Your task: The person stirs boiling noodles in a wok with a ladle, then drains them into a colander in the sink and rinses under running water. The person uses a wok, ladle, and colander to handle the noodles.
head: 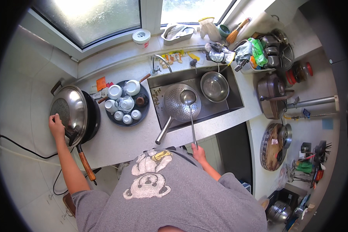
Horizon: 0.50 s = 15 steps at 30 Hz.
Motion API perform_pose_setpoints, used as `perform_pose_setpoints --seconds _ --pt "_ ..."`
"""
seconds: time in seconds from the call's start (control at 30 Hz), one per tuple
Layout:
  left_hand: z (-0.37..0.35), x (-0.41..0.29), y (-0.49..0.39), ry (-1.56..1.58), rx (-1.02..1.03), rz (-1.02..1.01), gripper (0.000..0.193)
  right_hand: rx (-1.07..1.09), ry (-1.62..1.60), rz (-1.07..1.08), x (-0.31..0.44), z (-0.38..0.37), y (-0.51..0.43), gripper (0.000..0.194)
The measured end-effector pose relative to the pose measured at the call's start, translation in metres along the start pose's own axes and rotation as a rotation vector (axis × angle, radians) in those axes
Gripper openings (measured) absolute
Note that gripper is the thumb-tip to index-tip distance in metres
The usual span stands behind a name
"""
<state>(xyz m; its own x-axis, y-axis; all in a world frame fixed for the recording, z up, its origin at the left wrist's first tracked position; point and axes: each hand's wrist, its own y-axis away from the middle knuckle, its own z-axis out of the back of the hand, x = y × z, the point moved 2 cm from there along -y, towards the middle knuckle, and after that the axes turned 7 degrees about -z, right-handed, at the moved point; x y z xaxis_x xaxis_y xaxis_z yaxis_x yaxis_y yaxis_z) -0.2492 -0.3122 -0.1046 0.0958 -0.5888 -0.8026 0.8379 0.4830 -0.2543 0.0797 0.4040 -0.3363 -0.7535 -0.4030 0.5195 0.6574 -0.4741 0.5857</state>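
Observation:
On the left, a wok with a wooden handle stands on the counter under a domed metal lid. My left hand is at the lid, by its dark handle; whether the fingers grip anything is unclear. My right hand holds the long handle of a metal ladle near the counter's front edge. The ladle's bowl lies over a perforated metal strainer, which rests over the sink with its handle across the front rim. A metal pan sits at the sink's right.
A round dark tray of white cups and a glass teapot stands between wok and sink. The faucet rises behind the sink. A rice cooker and a round wooden board stand to the right. A black cord runs at the left.

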Motion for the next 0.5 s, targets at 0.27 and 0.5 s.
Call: perform_pose_setpoints --seconds 0.27,0.5 --pt "0.001 -0.003 -0.001 -0.057 -0.007 -0.041 0.028 -0.013 0.026 -0.038 0.004 -0.003 0.003 0.067" --pt "0.0 -0.012 0.004 -0.017 0.003 0.011 0.028 -0.014 0.033 -0.059 0.01 0.0 0.006 0.066"
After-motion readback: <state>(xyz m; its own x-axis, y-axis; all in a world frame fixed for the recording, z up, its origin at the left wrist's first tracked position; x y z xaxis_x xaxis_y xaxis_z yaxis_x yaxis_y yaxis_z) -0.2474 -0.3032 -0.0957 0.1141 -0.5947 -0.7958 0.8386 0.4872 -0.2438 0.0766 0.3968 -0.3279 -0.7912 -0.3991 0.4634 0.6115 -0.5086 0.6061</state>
